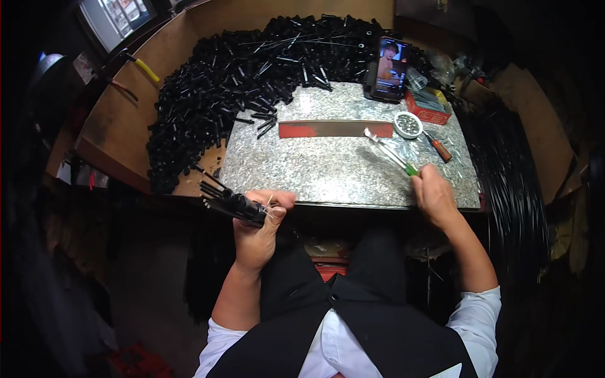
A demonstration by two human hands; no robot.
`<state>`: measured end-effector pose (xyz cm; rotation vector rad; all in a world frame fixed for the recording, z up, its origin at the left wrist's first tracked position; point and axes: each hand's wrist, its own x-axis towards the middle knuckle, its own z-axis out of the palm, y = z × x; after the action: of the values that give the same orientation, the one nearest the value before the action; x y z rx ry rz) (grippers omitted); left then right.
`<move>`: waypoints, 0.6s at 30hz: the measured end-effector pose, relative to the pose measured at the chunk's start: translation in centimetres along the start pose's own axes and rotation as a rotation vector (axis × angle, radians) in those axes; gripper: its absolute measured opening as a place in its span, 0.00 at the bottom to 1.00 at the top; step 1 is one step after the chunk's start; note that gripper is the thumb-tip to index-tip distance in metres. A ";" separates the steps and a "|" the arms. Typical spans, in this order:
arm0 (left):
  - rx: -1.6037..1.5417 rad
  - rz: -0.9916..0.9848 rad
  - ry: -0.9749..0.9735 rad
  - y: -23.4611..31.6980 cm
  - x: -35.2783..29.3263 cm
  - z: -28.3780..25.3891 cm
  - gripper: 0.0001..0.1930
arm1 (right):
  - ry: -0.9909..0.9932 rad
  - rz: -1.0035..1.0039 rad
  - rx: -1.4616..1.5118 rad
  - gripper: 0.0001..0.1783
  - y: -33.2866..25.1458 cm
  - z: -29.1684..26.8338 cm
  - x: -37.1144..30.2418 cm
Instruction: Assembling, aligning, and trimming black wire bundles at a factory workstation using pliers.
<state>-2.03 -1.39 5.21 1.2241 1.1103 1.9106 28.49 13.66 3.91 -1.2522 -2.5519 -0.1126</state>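
Note:
My left hand (257, 236), at the slab's near left edge, is closed around a bundle of black rods (234, 206). The rods point up and to the left, and a thin pale strand shows by the thumb. My right hand (435, 195) is wrapped round a green-handled tool (392, 155) with a long metal shaft. White stuff coats the shaft's tip, which is at the right end of a flat red and brown bar (335, 129). Whether tip and bar touch I cannot tell. Under them lies a grey speckled slab (296, 167).
Small black cylindrical parts (214, 94) are heaped along the back and left. A phone (389, 69) stands behind a white cup of small metal pieces (408, 125), a red box (430, 112) and an orange-handled screwdriver (440, 150). Long black strips (510, 170) hang at the right.

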 end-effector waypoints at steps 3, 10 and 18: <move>-0.110 -0.074 -0.029 -0.3 -0.3 0.2 0.11 | 0.171 0.200 0.839 0.07 -1.9 -0.1 -0.6; -0.133 -0.190 -0.080 -1.1 -0.5 -0.4 0.16 | -0.080 -0.010 0.737 0.19 -7.7 -3.4 0.4; -0.039 -0.147 -0.238 -1.5 -0.6 -1.2 0.45 | 0.510 -0.438 -0.070 0.17 -8.9 -5.2 1.4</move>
<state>-2.83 -1.57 3.39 1.2739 1.0034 1.6229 21.87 8.21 9.83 -0.5615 -2.3238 -0.5421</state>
